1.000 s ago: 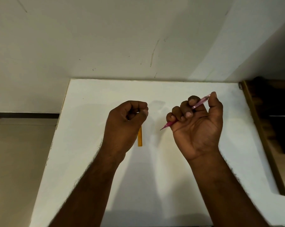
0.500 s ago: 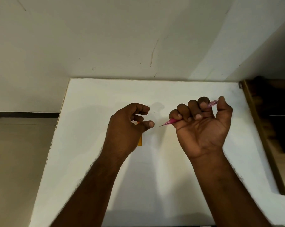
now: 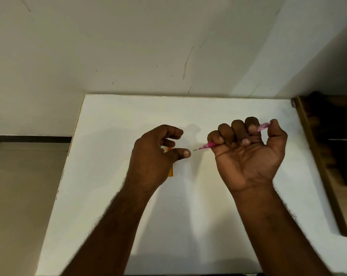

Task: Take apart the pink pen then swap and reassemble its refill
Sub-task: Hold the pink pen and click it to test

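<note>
My right hand point(image 3: 246, 154) is closed in a fist around the pink pen point(image 3: 209, 145), palm toward me. The pen's thin metal tip points left and its translucent rear end sticks out by the thumb. My left hand point(image 3: 154, 156) hovers just left of the tip, fingers apart and curled, thumb extended toward the pen, holding nothing I can see. An orange pen point(image 3: 171, 172) lies on the white table point(image 3: 109, 176) under my left hand, mostly hidden by it.
The table's left edge drops to a beige floor. A cream wall rises behind the table. At the right edge stands dark wooden furniture point(image 3: 328, 156) with a metallic object on it.
My left hand has opened from a fist, with its thumb now stretched toward the pen tip. My right hand has shifted right and levelled the pen more toward horizontal.
</note>
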